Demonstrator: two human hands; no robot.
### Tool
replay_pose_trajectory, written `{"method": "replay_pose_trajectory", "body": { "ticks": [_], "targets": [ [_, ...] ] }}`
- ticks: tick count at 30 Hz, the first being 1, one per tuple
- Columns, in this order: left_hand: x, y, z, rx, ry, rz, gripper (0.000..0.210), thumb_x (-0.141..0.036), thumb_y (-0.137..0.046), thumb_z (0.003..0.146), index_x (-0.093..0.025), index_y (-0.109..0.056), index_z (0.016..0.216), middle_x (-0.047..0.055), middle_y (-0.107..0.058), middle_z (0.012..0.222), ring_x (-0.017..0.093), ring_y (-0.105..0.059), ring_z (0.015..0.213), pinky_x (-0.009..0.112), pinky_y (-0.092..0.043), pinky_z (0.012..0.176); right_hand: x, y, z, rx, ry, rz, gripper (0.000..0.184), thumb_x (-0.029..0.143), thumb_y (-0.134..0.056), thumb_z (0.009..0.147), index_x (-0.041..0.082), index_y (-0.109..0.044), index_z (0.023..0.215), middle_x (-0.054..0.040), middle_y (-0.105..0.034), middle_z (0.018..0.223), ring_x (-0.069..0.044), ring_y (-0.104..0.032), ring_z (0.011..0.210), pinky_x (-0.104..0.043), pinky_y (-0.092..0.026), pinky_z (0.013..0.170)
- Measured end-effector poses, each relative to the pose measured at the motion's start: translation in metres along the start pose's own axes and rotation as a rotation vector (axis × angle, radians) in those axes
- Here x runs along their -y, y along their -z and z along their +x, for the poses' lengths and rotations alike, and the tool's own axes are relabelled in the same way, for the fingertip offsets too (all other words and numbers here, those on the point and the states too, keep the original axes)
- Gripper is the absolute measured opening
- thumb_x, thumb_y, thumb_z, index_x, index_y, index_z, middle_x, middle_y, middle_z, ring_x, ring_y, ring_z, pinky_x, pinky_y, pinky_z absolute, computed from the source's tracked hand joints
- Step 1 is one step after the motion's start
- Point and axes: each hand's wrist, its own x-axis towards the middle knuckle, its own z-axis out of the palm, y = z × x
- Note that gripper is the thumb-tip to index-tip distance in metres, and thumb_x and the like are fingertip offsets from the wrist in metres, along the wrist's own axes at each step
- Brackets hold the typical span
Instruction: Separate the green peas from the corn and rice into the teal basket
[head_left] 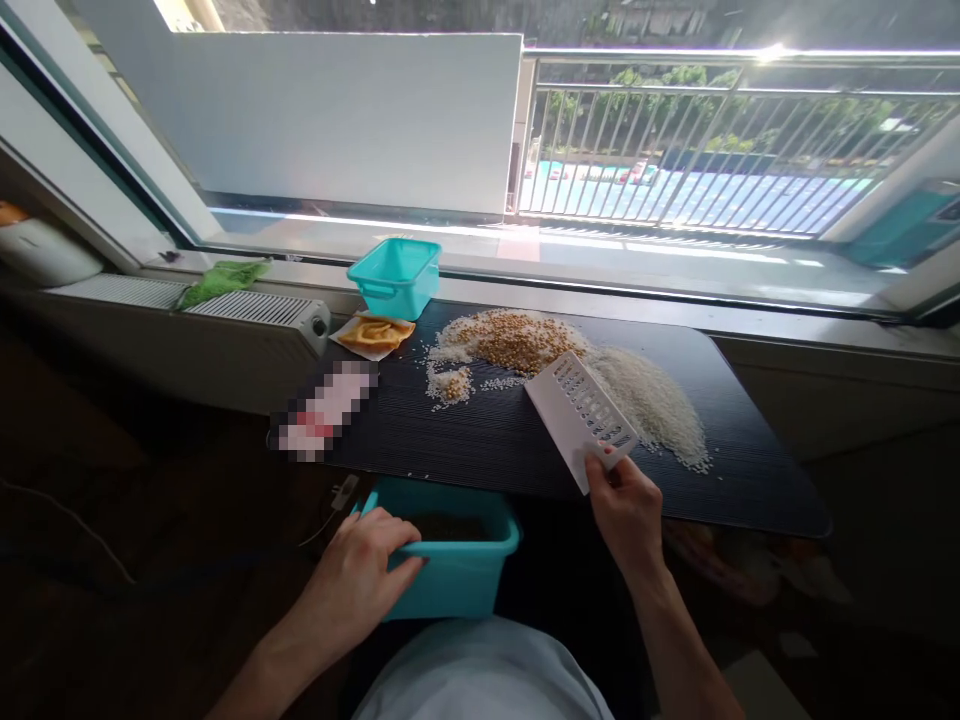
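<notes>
My left hand (367, 562) is closed over the near-left rim of a turquoise plastic bin (454, 582), held just below the table's front edge. Something dark lies inside the bin; I cannot make it out. In my right hand (628, 508) is a white slotted plastic scraper (556, 425), gripped at its near corner and tilted above the tabletop. Its far edge is close to a heap of white rice (649, 405). Left of that lies a mound of yellow-brown kernels (517, 340) mixed with rice. A small mixed cluster (451, 386) sits nearer to me.
On the black table (750, 470), an open turquoise basket (401, 275) stands at the back left. Near it are a piece of bread (373, 332) on paper and a pixelated flat object (328, 412). A radiator (255, 310) with a green cloth (223, 282) runs along the window.
</notes>
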Motion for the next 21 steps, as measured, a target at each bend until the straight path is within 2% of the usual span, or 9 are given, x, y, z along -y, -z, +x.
{"method": "replay_pose_trajectory", "body": {
  "ticks": [5, 12, 17, 21],
  "targets": [
    [-0.008, -0.003, 0.003, 0.009, 0.004, -0.021, 0.023, -0.026, -0.051, 0.087, -0.021, -0.074, 0.089, 0.006, -0.071, 0.093, 0.024, -0.062, 0.093, 0.041, -0.044, 0.089, -0.019, 0.017, 0.011, -0.076, 0.014, -0.103, 0.037, 0.047, -0.053, 0.084, 0.018, -0.075, 0.087, -0.0101, -0.078, 0.075, -0.025, -0.073, 0.068, -0.030, -0.051, 0.062],
    [-0.019, -0.009, 0.010, 0.036, 0.013, -0.083, 0.025, -0.029, -0.050, 0.087, -0.022, -0.074, 0.088, 0.005, -0.071, 0.090, 0.024, -0.064, 0.090, 0.037, -0.046, 0.087, -0.037, 0.034, 0.038, -0.146, 0.000, -0.190, 0.037, 0.049, -0.054, 0.081, 0.018, -0.076, 0.084, -0.0108, -0.076, 0.068, -0.026, -0.071, 0.065, -0.031, -0.048, 0.059],
    [-0.024, -0.011, 0.020, 0.079, 0.014, -0.095, 0.023, -0.027, -0.052, 0.086, -0.023, -0.074, 0.089, 0.004, -0.072, 0.092, 0.024, -0.065, 0.093, 0.036, -0.047, 0.087, -0.040, 0.044, 0.055, -0.143, 0.007, -0.215, 0.036, 0.047, -0.056, 0.081, 0.019, -0.077, 0.086, -0.0094, -0.076, 0.066, -0.024, -0.070, 0.062, -0.030, -0.048, 0.057],
    [-0.027, -0.007, 0.024, 0.127, 0.033, -0.115, 0.024, -0.028, -0.051, 0.088, -0.024, -0.074, 0.091, 0.004, -0.071, 0.091, 0.023, -0.065, 0.090, 0.035, -0.047, 0.085, -0.033, 0.051, 0.055, -0.101, 0.041, -0.190, 0.035, 0.048, -0.058, 0.082, 0.019, -0.077, 0.085, -0.0088, -0.076, 0.066, -0.023, -0.070, 0.058, -0.029, -0.050, 0.054]
  ]
}}
